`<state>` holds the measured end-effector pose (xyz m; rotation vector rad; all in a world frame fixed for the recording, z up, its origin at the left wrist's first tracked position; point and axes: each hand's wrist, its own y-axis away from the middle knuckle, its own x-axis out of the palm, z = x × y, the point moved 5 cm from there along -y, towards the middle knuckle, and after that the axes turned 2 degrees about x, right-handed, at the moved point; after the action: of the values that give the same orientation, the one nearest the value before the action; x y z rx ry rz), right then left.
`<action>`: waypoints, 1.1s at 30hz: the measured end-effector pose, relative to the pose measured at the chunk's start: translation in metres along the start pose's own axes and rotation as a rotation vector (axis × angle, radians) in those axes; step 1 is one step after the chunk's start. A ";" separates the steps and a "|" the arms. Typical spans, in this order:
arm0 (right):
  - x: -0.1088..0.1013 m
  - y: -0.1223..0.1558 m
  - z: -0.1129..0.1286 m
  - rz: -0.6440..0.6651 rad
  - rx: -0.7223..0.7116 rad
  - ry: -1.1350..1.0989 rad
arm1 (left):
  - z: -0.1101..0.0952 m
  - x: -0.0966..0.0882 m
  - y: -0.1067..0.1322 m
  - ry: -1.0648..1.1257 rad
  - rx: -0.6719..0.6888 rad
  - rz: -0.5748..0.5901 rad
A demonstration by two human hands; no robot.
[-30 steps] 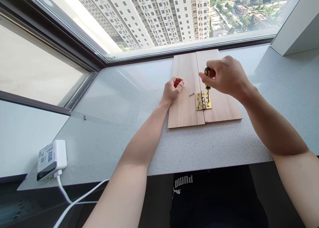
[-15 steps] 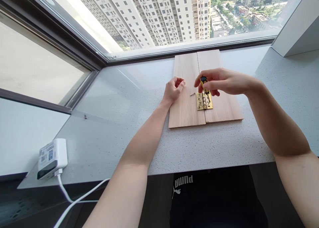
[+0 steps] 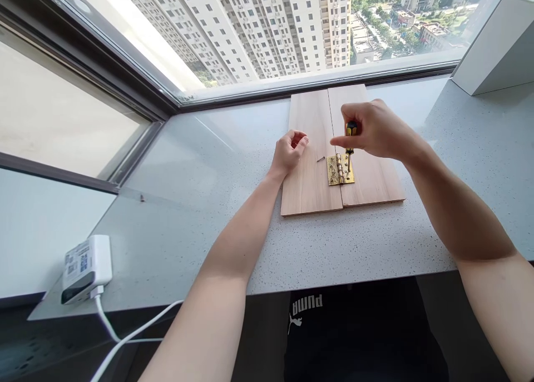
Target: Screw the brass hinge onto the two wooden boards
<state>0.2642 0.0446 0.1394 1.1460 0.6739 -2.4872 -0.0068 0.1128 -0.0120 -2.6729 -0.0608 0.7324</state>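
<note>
Two pale wooden boards [image 3: 311, 187] lie side by side on the speckled grey surface [image 3: 334, 243], long edges touching and far ends close to the window frame [image 3: 233, 99]. A small brass hinge [image 3: 340, 169] lies flat across their seam towards the near end, one leaf on each board.

The right hand [image 3: 375, 129] hovers over the right board, its grip clenched round the yellow-and-black handle of a short screwdriver [image 3: 351, 130]. The shaft points down at the hinge's right leaf. The tip seems to meet that leaf's far corner, though it is too small to be sure.

The left hand [image 3: 287, 151] rests on the left board's outer edge, its grip loosely curled closed with the thumb against the forefinger. Nothing shows inside it. One loose screw [image 3: 320, 159] lies on the left board between this hand and the hinge, just beside the left leaf.

The screwdriver looks light and stiff, best held high on its handle and kept upright, since a tilted tip would likely slip from a small screw head. The hinge is thin, hard, smooth metal and would probably slide on the board unless pressed flat. The screw is tiny, apt to roll, and easiest pinched at its head.

A white adapter [image 3: 87, 268] with a cable [image 3: 120, 335] sits at the near left corner, and a white box [image 3: 496, 48] stands at the far right.
</note>
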 end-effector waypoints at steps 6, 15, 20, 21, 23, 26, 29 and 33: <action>0.024 -0.001 0.002 0.164 -0.010 -0.299 | -0.002 0.000 0.000 -0.015 -0.003 -0.006; 0.005 0.008 -0.008 0.499 0.057 -0.519 | -0.001 0.002 -0.001 0.001 -0.008 -0.004; -0.001 0.001 -0.016 0.315 0.100 -0.440 | -0.002 0.002 -0.001 0.002 -0.021 0.004; 0.000 0.000 -0.015 0.283 0.097 -0.385 | -0.003 0.001 -0.001 0.000 -0.022 0.004; 0.000 -0.001 -0.011 0.177 0.069 -0.245 | -0.004 0.001 0.000 -0.004 -0.019 0.004; 0.004 -0.003 -0.004 0.009 0.009 -0.082 | -0.005 0.001 0.000 -0.008 -0.016 -0.001; 0.013 -0.004 -0.003 0.004 -0.008 -0.101 | -0.005 0.001 0.001 -0.001 -0.016 -0.010; 0.019 -0.003 -0.009 0.228 0.035 -0.392 | -0.003 0.001 0.000 -0.008 -0.019 -0.004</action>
<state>0.2562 0.0500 0.1206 0.6682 0.3681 -2.4299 -0.0048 0.1117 -0.0102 -2.6871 -0.0758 0.7445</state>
